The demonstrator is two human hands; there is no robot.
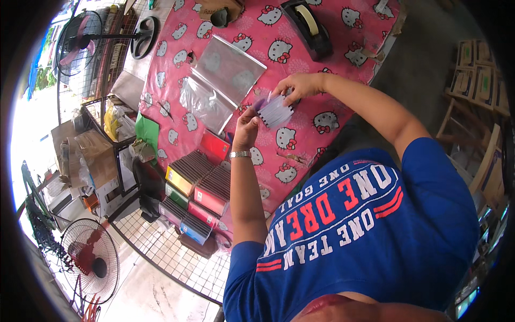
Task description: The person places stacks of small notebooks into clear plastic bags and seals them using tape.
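Both of my hands hold a small flat bundle of pale lilac sticks (274, 111) just above a table covered in a pink cloth with a cat-face pattern (332, 70). My left hand (245, 129), with a metal watch at the wrist, grips the bundle's near left end. At the far right end, the fingers of my right hand (300, 86) pinch it. A pile of clear plastic bags (222, 80) lies on the cloth just left of the bundle.
A black tape dispenser (307, 27) stands at the far side of the table. Open boxes of coloured sticks (196, 193) are stacked at the table's left edge. Two fans (90, 260) (80, 40), cardboard boxes (88, 153) and a wire grid (177, 252) lie to the left.
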